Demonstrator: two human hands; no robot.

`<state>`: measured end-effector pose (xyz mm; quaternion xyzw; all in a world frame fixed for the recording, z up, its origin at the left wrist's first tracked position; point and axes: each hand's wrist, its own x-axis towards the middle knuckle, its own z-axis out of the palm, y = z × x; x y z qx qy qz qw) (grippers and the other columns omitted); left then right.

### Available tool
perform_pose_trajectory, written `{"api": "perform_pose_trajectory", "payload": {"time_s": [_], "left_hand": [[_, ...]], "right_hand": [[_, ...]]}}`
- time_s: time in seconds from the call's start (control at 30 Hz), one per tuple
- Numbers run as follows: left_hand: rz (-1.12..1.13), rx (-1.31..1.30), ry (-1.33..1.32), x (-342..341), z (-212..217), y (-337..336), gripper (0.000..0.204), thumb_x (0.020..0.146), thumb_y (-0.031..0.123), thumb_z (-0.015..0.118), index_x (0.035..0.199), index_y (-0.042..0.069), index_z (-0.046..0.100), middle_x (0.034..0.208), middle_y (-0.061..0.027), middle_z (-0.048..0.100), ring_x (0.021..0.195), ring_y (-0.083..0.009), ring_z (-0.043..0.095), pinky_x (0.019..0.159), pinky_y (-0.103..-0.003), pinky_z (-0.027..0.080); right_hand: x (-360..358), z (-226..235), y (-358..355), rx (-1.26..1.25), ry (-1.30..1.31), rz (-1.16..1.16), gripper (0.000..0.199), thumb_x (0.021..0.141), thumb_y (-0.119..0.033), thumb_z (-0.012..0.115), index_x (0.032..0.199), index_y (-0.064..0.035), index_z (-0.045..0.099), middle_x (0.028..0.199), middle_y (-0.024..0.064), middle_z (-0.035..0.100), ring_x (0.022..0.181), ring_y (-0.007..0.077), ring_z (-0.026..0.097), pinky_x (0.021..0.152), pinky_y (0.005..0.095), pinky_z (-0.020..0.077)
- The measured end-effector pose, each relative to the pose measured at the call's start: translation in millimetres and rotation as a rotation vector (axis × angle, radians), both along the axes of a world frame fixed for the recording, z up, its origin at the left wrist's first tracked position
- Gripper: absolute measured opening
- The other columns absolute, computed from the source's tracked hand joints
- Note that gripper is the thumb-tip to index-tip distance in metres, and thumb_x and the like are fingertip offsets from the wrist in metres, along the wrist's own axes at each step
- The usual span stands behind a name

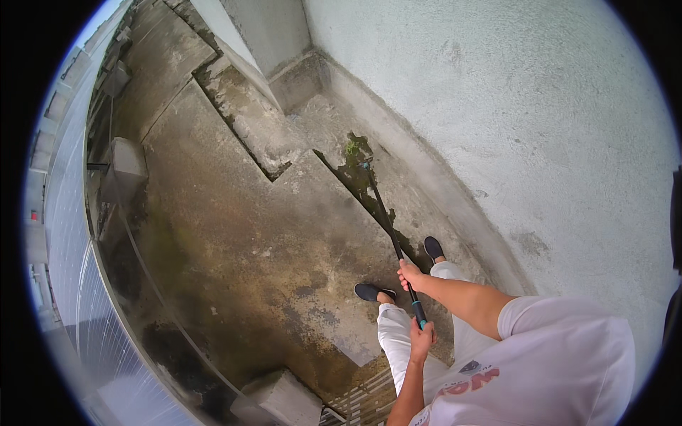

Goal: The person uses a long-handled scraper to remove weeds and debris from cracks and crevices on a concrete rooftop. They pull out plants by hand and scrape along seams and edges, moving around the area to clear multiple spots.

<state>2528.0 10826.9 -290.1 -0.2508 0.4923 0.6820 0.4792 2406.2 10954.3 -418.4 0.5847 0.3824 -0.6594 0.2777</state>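
A long black pole [383, 211] with teal parts near its lower end runs away from me, slanting down to the ground. My left hand [422, 339] is wrapped round its dark grip at the near end. Farther up the shaft, my right hand [409, 275] is closed round the pole. The small bluish far tip [366, 165] is at a dark mossy patch [353, 170] in a narrow channel; its exact kind is too small to make out. Beside the tip grows a little green weed [350, 148].
A pale rough wall [540, 128] rises on the right, with a concrete ledge at its foot. Stained concrete [234, 234] spreads to the left, cut by a stepped groove [241, 142]. Concrete blocks [284, 401] and a curved transparent panel [106, 334] line the left side. My dark shoes [373, 292] flank the pole.
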Motion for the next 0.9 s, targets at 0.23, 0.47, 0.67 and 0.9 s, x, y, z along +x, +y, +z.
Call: {"api": "perform_pose_trajectory", "payload": {"time_s": [0.23, 0.47, 0.67, 0.9], "left_hand": [[-0.095, -0.304, -0.302, 83.0, -167.9, 56.4, 0.018, 0.084, 0.018, 0.061, 0.081, 0.003, 0.051, 0.053, -0.0034, 0.05, 0.038, -0.013, 0.049, 0.036, -0.028, 0.039], [-0.064, -0.422, -0.445, 165.0, -226.1, 137.7, 0.039, 0.083, 0.028, 0.066, 0.057, 0.004, 0.049, 0.045, -0.0049, 0.05, 0.036, -0.0128, 0.05, 0.036, -0.029, 0.039], [-0.084, -0.399, -0.523, 178.6, -265.6, 148.5, 0.038, 0.083, 0.026, 0.067, 0.057, 0.004, 0.051, 0.046, -0.0054, 0.051, 0.038, -0.0128, 0.049, 0.038, -0.028, 0.037], [0.011, -0.398, -0.487, 189.0, -274.4, 153.5, 0.036, 0.083, 0.022, 0.068, 0.055, 0.005, 0.051, 0.045, -0.0041, 0.05, 0.037, -0.011, 0.048, 0.037, -0.027, 0.036]], "right_hand": [[83.0, -122.9, 20.2, 0.174, -0.069, 0.086, 0.047, 0.092, -0.056, 0.038, 0.078, -0.0115, 0.041, 0.052, -0.001, 0.034, 0.035, 0.0118, 0.031, 0.031, 0.0283, 0.027], [148.8, -173.7, 75.8, 0.451, -0.03, 0.476, 0.049, 0.096, -0.049, 0.035, 0.086, -0.0038, 0.049, 0.068, 0.0156, 0.056, 0.068, 0.0375, 0.056, 0.063, 0.0454, 0.0422], [167.3, -206.8, 83.1, 0.52, 0.004, 0.55, 0.045, 0.096, -0.046, 0.039, 0.088, -0.0026, 0.048, 0.068, 0.0191, 0.055, 0.064, 0.0405, 0.055, 0.059, 0.0467, 0.0415], [174.6, -227.6, 95.1, 0.423, -0.041, 0.544, 0.042, 0.097, -0.043, 0.04, 0.084, -0.0034, 0.048, 0.06, 0.009, 0.048, 0.056, 0.0237, 0.048, 0.052, 0.0376, 0.0394]]}}
